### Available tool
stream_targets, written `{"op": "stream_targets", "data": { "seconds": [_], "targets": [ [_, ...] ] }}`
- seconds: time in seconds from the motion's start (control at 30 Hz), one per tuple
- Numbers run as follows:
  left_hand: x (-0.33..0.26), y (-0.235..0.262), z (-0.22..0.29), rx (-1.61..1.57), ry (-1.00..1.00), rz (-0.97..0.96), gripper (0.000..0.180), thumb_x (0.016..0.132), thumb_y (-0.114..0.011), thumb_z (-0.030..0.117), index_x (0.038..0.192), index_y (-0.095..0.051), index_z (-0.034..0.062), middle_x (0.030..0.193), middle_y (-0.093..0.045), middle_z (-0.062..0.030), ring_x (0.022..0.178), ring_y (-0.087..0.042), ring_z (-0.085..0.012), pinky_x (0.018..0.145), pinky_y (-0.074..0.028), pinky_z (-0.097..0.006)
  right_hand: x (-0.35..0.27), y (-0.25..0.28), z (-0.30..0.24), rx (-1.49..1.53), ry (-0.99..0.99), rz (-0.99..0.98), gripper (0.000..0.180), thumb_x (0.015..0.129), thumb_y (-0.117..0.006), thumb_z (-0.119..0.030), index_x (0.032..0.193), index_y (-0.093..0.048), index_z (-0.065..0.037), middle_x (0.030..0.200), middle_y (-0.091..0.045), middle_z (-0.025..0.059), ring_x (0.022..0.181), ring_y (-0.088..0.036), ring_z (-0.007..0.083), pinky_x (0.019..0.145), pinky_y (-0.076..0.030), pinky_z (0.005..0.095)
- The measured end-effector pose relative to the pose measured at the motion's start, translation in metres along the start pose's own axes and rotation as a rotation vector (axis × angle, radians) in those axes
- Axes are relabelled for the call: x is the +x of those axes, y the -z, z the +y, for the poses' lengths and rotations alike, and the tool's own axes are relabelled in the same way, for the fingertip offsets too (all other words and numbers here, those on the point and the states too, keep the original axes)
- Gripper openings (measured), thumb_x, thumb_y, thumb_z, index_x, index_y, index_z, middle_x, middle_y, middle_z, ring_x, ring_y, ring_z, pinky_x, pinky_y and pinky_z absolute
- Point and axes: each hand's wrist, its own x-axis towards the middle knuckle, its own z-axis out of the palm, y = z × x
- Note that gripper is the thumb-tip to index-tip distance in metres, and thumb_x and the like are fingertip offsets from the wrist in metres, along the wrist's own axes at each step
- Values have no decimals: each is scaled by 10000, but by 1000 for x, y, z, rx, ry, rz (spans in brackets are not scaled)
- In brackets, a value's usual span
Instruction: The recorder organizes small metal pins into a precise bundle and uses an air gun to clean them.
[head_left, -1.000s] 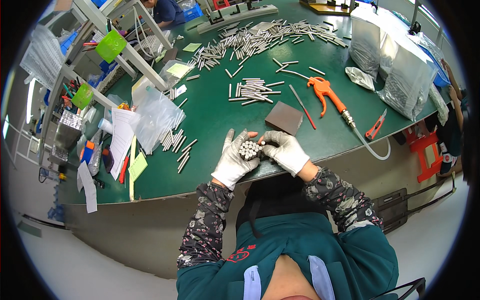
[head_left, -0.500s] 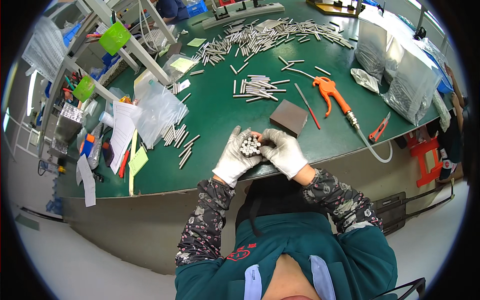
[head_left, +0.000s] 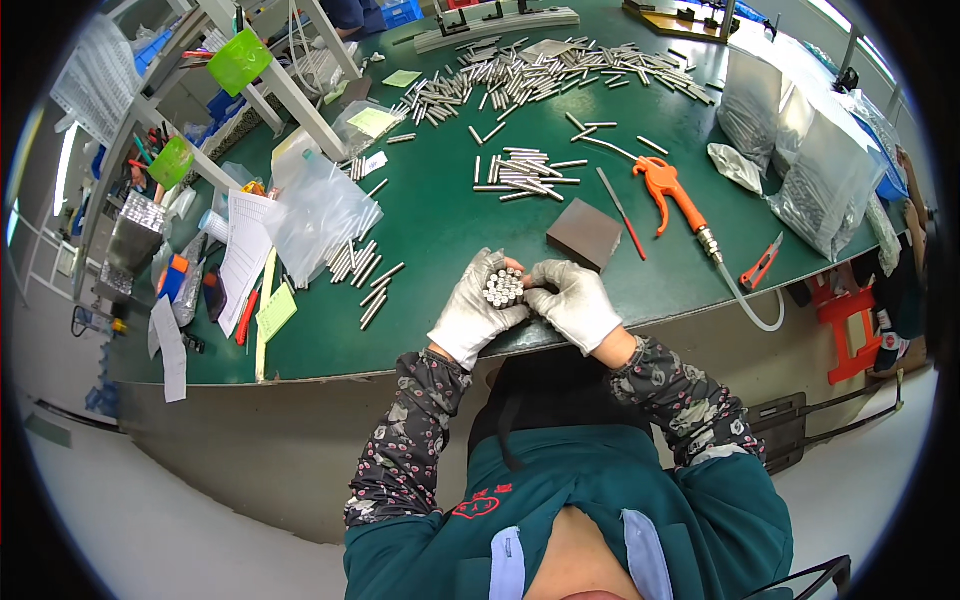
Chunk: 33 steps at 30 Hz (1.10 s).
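A round bundle of short metal pins, seen end-on, is gripped between my gloved hands over the table's near edge. My left hand wraps around the bundle from the left, with bare fingertips showing behind it. My right hand is closed against the bundle's right side, thumb and fingers pressed to the pins. Just beyond my right hand lies a brown block. A small pile of loose pins rests farther off, and more pins lie left of my left hand.
A large heap of pins covers the far part of the green table. On the right lie a red-handled file, an orange air gun with its hose, a red utility knife and filled plastic bags. Papers are at left.
The view has shifted slightly. Both hands stay around the pin bundle, and its pin ends look more evenly packed than before.
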Motion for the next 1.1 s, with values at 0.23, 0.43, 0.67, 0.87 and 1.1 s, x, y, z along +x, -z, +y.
{"op": "stream_targets", "data": {
  "seconds": [0.23,0.43,0.67,0.87,1.1],
  "targets": [
    [1,-1,-3,52,-44,17,472,611,-685,-71,1020,-494,68,853,-523,12,794,-531,-79,748,-444,-214,5,14,-3,-158,207,161,75,692,-593,-70,757,-611,-36,744,-599,123,716,-581,284,666,-467,346],
    [-1,-2,-5,-14,-66,65,435,581,-687,-2,968,-489,31,869,-513,-50,825,-538,-161,766,-443,-261,18,41,-2,-1026,203,216,452,684,-645,-276,1100,-542,-131,1158,-471,158,1136,-396,308,967,-282,436],
    [0,-2,-12,-20,-25,90,444,589,-686,-6,983,-484,20,904,-519,-59,802,-544,-150,782,-437,-256,14,48,-4,-659,201,115,465,667,-649,-206,1116,-552,-138,1164,-446,179,1092,-433,315,932,-347,396],
    [0,-6,-2,-77,16,57,445,591,-679,-18,988,-480,18,870,-528,-51,802,-541,-132,805,-429,-252,4,37,-6,-807,258,76,480,621,-680,-273,1065,-573,-125,1175,-430,199,1136,-385,342,889,-359,435],
    [2,-8,-1,-82,46,70,434,582,-690,5,965,-489,36,818,-523,-48,781,-533,-145,736,-449,-263,14,28,-10,-908,-11,-74,480,630,-663,-303,1069,-566,-136,1155,-455,185,1053,-450,322,859,-360,421]
  ]
}}
